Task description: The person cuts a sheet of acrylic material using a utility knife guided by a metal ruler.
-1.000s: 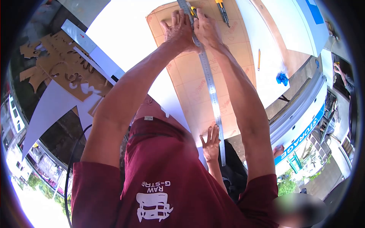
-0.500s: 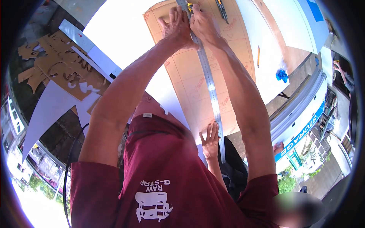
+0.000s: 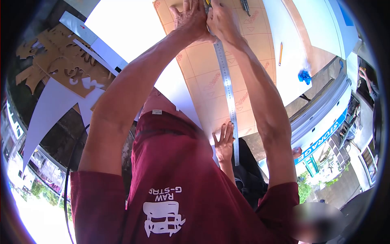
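Note:
My left hand lies with spread fingers on the brown paper-covered sheet, pressing at the side of a long steel ruler. Closed beside it, my right hand grips a yellow utility knife against the ruler's edge; the blade is hidden at the top of the frame. Printed red lettering and thin lines mark the brown sheet. Near the ruler's lower end, another person's hand rests open on the sheet. A second, dark utility knife lies on the sheet to the right of my right hand.
A pencil and a crumpled blue thing lie on the white sheet at right. Brown cut-out scraps and pointed white pieces are at left. A "STORAGE" sign stands at lower right.
The view has shifted, so the sheet, ruler and both my hands sit higher in the frame. My hands keep nearly the same place along the ruler. The other person's hand stays on the sheet.

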Motion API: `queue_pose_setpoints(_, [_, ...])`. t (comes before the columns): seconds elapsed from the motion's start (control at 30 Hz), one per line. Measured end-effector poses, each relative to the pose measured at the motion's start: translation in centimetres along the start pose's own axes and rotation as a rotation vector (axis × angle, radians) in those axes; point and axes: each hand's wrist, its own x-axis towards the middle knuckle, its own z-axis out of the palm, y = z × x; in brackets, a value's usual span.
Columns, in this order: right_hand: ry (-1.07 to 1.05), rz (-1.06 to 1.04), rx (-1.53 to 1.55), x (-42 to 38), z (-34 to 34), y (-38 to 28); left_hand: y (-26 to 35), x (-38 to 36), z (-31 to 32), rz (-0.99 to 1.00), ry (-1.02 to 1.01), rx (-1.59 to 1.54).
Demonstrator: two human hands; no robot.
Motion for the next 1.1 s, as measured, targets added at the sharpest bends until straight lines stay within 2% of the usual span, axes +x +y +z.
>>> queue_pose_setpoints(0.13, [-0.142,0.147,-0.024,-0.1,-3.8,-4.2,0.0,0.3,0.2,-0.014,-0.010,0.072])
queue_pose_setpoints(0.23, [-0.087,0.204,-0.025,-0.5,-2.5,-3.0,0.3,0.3,0.2,-0.019,-0.003,0.078])
queue_pose_setpoints(0.33, [0.023,-0.015,0.032,-0.7,-1.6,-2.0,0.2,0.3,0.1,0.002,0.013,0.037])
queue_pose_setpoints(0.43, [-0.125,0.081,-0.217,-1.8,-4.3,-4.3,-0.1,0.5,0.7,-0.008,0.049,0.048])
queue_pose_setpoints(0.53, [-0.124,0.164,-0.435,-3.9,-3.7,-3.8,-0.7,1.0,1.9,0.001,0.149,0.011])
queue_pose_setpoints(0.63, [-0.268,0.257,-0.211,-6.6,-5.7,-4.1,-1.1,1.0,1.7,0.027,0.098,0.010])
queue_pose_setpoints(0.73, [-0.114,0.177,-0.307,-9.2,-6.6,-6.4,-0.4,0.7,1.0,-0.011,0.068,0.053])
queue_pose_setpoints(1.1, [-0.113,0.273,-0.240,-19.2,-9.2,-9.1,-0.7,1.1,1.2,-0.004,0.049,0.080])
